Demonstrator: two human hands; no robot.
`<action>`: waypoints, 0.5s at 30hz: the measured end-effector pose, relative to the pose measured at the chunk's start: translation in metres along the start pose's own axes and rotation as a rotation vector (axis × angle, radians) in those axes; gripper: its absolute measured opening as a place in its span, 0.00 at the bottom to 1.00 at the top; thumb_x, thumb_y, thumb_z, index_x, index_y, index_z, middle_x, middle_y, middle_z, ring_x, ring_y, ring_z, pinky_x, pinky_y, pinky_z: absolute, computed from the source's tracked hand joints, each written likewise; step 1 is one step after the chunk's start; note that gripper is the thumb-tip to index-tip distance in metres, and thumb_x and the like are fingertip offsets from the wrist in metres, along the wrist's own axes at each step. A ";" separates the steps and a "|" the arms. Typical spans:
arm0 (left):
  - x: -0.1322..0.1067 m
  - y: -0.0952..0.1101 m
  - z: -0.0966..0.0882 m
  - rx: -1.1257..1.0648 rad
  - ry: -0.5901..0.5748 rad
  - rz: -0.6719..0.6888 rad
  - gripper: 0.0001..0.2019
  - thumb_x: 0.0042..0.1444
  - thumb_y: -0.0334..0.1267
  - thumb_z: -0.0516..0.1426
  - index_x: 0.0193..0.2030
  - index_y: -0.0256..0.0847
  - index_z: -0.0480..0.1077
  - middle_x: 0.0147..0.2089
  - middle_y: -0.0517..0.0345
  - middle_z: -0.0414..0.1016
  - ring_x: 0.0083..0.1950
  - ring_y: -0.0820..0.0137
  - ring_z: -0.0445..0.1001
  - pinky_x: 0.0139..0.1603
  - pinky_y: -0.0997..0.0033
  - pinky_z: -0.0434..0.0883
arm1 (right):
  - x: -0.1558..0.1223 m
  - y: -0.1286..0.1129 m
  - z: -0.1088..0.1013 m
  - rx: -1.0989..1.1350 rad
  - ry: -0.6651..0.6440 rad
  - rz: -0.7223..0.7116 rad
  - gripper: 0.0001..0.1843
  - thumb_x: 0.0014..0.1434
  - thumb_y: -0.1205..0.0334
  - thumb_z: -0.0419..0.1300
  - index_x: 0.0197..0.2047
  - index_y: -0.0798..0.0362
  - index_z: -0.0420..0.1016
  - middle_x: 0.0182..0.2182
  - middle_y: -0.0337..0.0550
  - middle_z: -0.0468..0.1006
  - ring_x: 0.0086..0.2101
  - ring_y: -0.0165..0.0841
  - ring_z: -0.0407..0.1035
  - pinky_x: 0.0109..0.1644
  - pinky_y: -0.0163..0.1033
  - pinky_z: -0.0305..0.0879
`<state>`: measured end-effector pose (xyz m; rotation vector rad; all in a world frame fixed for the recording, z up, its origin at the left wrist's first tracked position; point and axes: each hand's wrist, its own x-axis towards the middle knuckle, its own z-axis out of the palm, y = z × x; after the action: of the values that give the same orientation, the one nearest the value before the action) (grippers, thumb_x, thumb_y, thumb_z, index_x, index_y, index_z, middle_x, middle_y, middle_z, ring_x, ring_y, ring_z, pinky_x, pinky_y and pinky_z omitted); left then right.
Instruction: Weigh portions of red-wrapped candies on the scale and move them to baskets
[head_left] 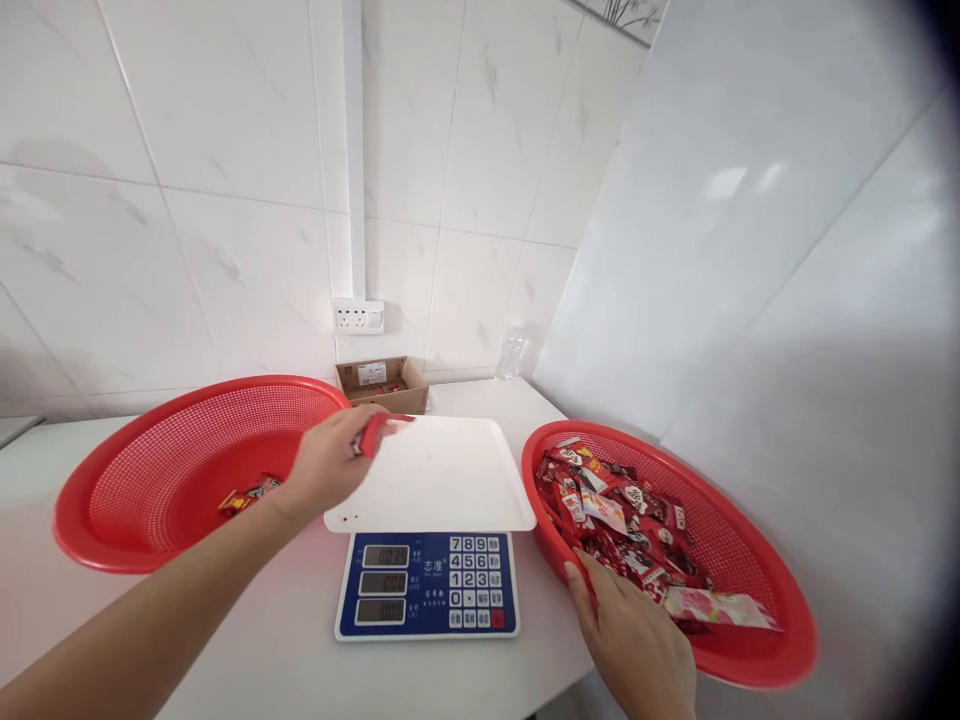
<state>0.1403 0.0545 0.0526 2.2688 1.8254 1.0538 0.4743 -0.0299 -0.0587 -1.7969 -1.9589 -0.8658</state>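
Note:
My left hand [337, 455] is closed around a small red packet [370, 436], over the left part of the white weighing plate [442, 475] of a digital scale [427, 585]. The right basket [795, 625], red plastic, is heaped with red snack packets [630, 500] and a few pale ones. My right hand [637, 640] is closed on its near rim, with part of the fingers hidden. To the left stands another red basket [135, 460] with perforated sides. A few packets [247, 495] lie on its bottom, partly behind my left forearm.
Behind the scale, an open cardboard box [382, 385] stands against the tiled wall. A clear plastic container [510, 355] is in the back corner. A power socket [360, 317] is fixed above the white table [285, 650]. The side wall rises close behind the right basket.

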 end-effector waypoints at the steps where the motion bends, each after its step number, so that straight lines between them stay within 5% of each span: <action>1: -0.001 -0.011 -0.009 0.043 0.014 -0.046 0.15 0.59 0.47 0.48 0.48 0.46 0.67 0.46 0.55 0.76 0.47 0.61 0.73 0.43 0.64 0.70 | 0.000 0.000 0.001 -0.002 0.011 -0.006 0.25 0.67 0.52 0.43 0.42 0.55 0.79 0.29 0.44 0.82 0.27 0.33 0.75 0.29 0.36 0.65; 7: -0.053 -0.071 -0.033 0.220 -0.141 -0.159 0.36 0.53 0.56 0.53 0.66 0.46 0.52 0.67 0.48 0.58 0.67 0.49 0.56 0.60 0.46 0.61 | -0.005 0.005 0.011 0.043 0.039 0.010 0.25 0.64 0.51 0.43 0.42 0.54 0.78 0.30 0.47 0.82 0.26 0.35 0.74 0.28 0.38 0.65; 11: -0.098 -0.083 -0.033 0.340 -0.314 -0.140 0.26 0.59 0.52 0.47 0.63 0.47 0.61 0.58 0.50 0.71 0.60 0.54 0.68 0.58 0.50 0.66 | -0.009 0.011 0.021 0.125 -0.032 -0.012 0.23 0.62 0.52 0.45 0.44 0.53 0.77 0.35 0.49 0.81 0.28 0.38 0.75 0.30 0.41 0.66; 15: -0.108 -0.090 -0.036 0.405 -0.316 -0.140 0.23 0.62 0.47 0.44 0.60 0.46 0.66 0.52 0.50 0.77 0.55 0.56 0.73 0.62 0.47 0.61 | -0.008 0.010 0.020 0.165 -0.100 0.017 0.25 0.62 0.51 0.44 0.44 0.54 0.78 0.36 0.51 0.81 0.29 0.40 0.75 0.30 0.42 0.67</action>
<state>0.0371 -0.0259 -0.0095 2.2864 2.1613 0.2989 0.4885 -0.0230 -0.0766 -1.7895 -2.0084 -0.6005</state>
